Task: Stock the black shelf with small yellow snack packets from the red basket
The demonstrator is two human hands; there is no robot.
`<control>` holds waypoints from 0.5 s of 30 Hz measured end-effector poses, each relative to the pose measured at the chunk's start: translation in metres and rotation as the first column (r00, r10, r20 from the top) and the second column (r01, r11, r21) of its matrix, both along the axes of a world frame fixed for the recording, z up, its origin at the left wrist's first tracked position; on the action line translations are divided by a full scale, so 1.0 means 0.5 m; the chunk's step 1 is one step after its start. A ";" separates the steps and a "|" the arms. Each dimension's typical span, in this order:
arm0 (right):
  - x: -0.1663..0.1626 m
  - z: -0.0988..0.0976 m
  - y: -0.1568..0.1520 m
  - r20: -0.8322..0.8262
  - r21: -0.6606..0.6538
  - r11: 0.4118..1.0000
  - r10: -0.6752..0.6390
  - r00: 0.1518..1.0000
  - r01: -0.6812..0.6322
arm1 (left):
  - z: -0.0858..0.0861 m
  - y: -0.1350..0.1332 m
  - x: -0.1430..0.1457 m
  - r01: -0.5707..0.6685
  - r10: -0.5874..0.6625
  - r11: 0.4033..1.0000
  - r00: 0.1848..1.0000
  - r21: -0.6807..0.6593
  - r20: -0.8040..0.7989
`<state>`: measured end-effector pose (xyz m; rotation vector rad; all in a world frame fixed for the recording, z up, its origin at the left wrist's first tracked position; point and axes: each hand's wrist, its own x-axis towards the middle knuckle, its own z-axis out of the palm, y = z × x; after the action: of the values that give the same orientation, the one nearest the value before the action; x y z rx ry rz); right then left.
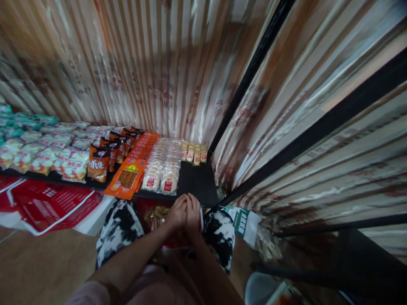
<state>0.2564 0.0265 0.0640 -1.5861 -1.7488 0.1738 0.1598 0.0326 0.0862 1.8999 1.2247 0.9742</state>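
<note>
Head view: left hand (177, 215) and right hand (192, 214) pressed together at lower centre, fingers closed on red snack bag (155, 218) in lap. Step seems: taking packs out. Next needs free spot on black shelf (195, 180), right of round cakes (160, 165).

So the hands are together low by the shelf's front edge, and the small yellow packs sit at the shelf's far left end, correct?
Not quite. The head view shows the small yellow packs at the shelf's far right end, by the corner. The left hand and right hand are together by the front edge.

Shop: shelf (197, 182) of packaged snacks (98, 163)
</note>
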 end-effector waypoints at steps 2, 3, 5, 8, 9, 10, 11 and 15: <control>-0.008 -0.014 -0.019 0.037 0.017 0.999 0.028 0.999 -0.029 | -0.004 -0.018 -0.018 0.054 -0.053 0.998 0.998 0.022 -0.043; -0.011 -0.022 -0.028 0.061 0.020 0.999 0.043 0.997 -0.044 | -0.006 -0.026 -0.028 0.096 -0.092 0.994 0.992 0.046 -0.082; -0.018 -0.037 -0.046 0.117 0.003 0.998 0.057 0.992 -0.057 | -0.014 -0.042 -0.045 0.171 -0.152 0.981 0.972 0.093 -0.178; -0.033 -0.057 -0.075 0.184 -0.092 0.995 0.054 0.981 -0.038 | -0.043 -0.066 -0.068 0.214 -0.178 0.971 0.943 0.104 -0.280; -0.039 -0.064 -0.084 0.192 -0.139 0.990 0.067 0.979 -0.041 | -0.057 -0.073 -0.075 0.220 -0.188 0.973 0.934 0.073 -0.304; -0.047 -0.070 -0.092 0.192 -0.200 0.977 0.106 0.976 -0.067 | -0.073 -0.079 -0.083 0.215 -0.203 0.977 0.922 0.000 -0.330; -0.054 -0.077 -0.099 0.179 -0.283 0.952 0.171 0.969 -0.116 | -0.089 -0.084 -0.092 0.195 -0.227 0.973 0.906 -0.123 -0.357; -0.079 -0.109 -0.107 -0.004 -0.703 0.643 0.424 0.906 -0.304 | -0.148 -0.089 -0.137 0.006 -0.316 0.804 0.851 -0.595 -0.419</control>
<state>0.2167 -0.0271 0.0094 -1.7383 -2.2886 1.0453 0.0914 -0.0121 0.0122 1.7483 1.4005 -0.0429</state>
